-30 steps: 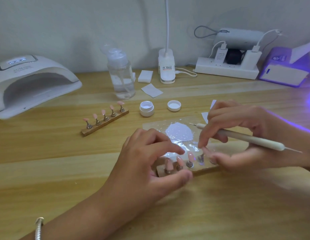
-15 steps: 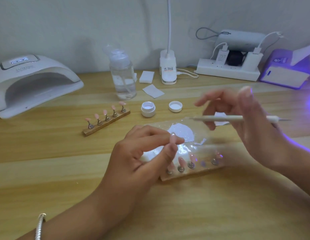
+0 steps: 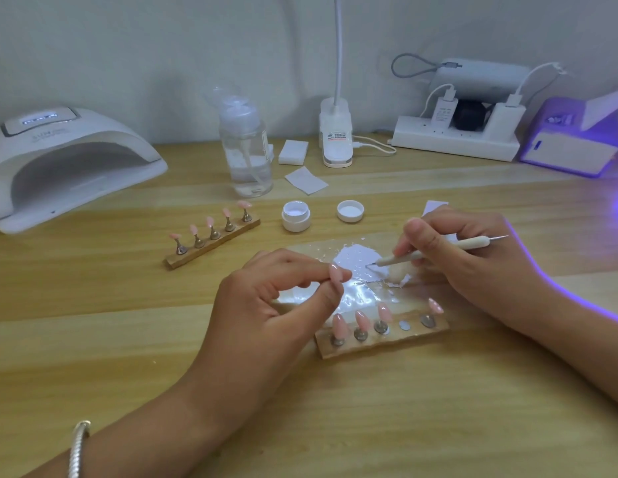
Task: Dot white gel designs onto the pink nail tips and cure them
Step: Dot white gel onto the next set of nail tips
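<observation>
We are at the loading stage of the dotting step. Our right hand holds the slim white dotting pen in a writing grip, fingers curled round its front half. The pen's fine metal tip rests in the white gel puddle spread on the clear glossy palette sheet. Our left hand pinches one loose pink almond-shaped nail tip between thumb and forefinger, over the sheet and just left of the puddle. That tip seems to belong on the near wooden strip stand. The stand lies in front of the sheet with four pink tips upright on it and one bare round metal disc between the third and the last. We can make out no white marks on any of those tips. Next, we judge, the pen should lift away with only a small bead of gel and cross the short gap to the held tip. It should touch down lightly so the dot stays round, while the left hand holds the tip steady and face up. Curing comes later: the white dome-shaped curing lamp sits well apart at the far left. A second wooden stand with five pink tips lies beyond the left hand.
</observation>
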Action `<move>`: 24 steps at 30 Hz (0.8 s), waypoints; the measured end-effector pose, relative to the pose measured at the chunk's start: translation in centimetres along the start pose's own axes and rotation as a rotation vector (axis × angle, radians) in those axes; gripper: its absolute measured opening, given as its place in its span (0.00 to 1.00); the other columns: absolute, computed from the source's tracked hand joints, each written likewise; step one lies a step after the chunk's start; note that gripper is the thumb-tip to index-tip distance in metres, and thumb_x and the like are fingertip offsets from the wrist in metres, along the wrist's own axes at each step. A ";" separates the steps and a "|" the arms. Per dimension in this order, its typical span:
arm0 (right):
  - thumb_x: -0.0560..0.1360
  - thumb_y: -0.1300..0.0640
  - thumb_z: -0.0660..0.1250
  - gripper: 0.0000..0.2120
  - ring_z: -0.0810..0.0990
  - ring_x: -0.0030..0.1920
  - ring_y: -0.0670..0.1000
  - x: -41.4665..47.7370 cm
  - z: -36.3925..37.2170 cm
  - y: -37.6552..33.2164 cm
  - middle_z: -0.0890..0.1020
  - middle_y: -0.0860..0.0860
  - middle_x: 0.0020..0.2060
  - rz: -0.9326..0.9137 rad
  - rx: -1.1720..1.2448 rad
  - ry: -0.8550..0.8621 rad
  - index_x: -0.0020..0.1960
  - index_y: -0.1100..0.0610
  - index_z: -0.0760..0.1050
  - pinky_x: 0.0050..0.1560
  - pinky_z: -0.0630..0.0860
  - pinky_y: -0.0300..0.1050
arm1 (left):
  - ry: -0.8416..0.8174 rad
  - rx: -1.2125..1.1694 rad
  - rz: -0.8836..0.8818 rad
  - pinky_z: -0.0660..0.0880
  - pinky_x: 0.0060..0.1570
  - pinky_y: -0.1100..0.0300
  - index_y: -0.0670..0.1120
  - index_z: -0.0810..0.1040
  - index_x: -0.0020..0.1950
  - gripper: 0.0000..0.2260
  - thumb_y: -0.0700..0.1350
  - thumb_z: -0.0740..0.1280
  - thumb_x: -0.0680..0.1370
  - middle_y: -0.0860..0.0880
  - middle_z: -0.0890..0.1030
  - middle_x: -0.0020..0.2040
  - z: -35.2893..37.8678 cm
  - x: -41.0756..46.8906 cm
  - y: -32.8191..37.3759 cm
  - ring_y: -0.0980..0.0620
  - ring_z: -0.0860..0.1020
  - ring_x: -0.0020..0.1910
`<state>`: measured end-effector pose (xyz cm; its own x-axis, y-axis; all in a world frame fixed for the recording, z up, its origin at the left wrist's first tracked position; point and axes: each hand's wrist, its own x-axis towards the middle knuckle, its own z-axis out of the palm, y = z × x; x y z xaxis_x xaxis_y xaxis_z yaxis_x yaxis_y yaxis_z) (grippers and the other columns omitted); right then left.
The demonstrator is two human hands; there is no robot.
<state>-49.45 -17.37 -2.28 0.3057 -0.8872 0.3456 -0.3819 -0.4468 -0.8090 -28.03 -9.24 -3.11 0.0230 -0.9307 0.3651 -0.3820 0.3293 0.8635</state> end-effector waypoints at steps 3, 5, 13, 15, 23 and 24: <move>0.74 0.43 0.62 0.18 0.80 0.34 0.37 0.0 0.0 0.0 0.82 0.38 0.33 0.003 0.007 0.013 0.37 0.53 0.83 0.37 0.70 0.25 | 0.010 0.011 0.000 0.67 0.42 0.73 0.56 0.86 0.44 0.03 0.48 0.72 0.72 0.60 0.84 0.42 0.0 0.1 -0.1 0.57 0.77 0.44; 0.74 0.43 0.62 0.18 0.79 0.34 0.37 0.0 0.0 0.1 0.82 0.39 0.33 0.001 0.004 0.014 0.37 0.54 0.83 0.37 0.70 0.25 | 0.013 0.011 -0.006 0.67 0.42 0.73 0.56 0.86 0.43 0.03 0.49 0.72 0.72 0.59 0.84 0.41 0.0 0.1 0.0 0.57 0.77 0.43; 0.75 0.43 0.62 0.19 0.79 0.34 0.38 0.0 0.0 0.3 0.82 0.39 0.33 -0.007 -0.008 0.010 0.37 0.55 0.82 0.38 0.70 0.26 | 0.013 -0.079 -0.071 0.67 0.32 0.78 0.49 0.87 0.43 0.04 0.42 0.72 0.75 0.55 0.84 0.40 0.1 0.0 0.1 0.65 0.75 0.33; 0.75 0.43 0.62 0.19 0.79 0.34 0.38 0.0 0.0 0.4 0.82 0.39 0.33 -0.012 -0.010 0.015 0.36 0.55 0.82 0.38 0.70 0.26 | 0.017 -0.074 -0.078 0.67 0.31 0.78 0.49 0.87 0.44 0.05 0.41 0.72 0.76 0.54 0.84 0.40 0.1 0.1 0.1 0.66 0.75 0.32; 0.76 0.44 0.62 0.18 0.79 0.34 0.38 0.0 0.0 0.4 0.82 0.38 0.33 -0.010 -0.014 0.028 0.37 0.55 0.82 0.39 0.69 0.25 | 0.021 -0.037 -0.075 0.66 0.32 0.78 0.50 0.87 0.44 0.05 0.42 0.72 0.76 0.56 0.84 0.40 0.1 0.2 0.2 0.68 0.75 0.33; 0.76 0.44 0.62 0.18 0.79 0.34 0.38 0.0 0.0 0.4 0.82 0.38 0.34 -0.011 -0.015 0.027 0.37 0.55 0.82 0.40 0.69 0.25 | 0.024 -0.045 -0.077 0.66 0.31 0.78 0.50 0.87 0.43 0.05 0.42 0.72 0.76 0.56 0.84 0.40 0.1 0.1 0.2 0.67 0.75 0.33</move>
<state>-49.62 -17.60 -2.59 0.2864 -0.8847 0.3678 -0.3920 -0.4584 -0.7976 -28.19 -9.33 -2.94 0.0732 -0.9496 0.3048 -0.3360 0.2642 0.9040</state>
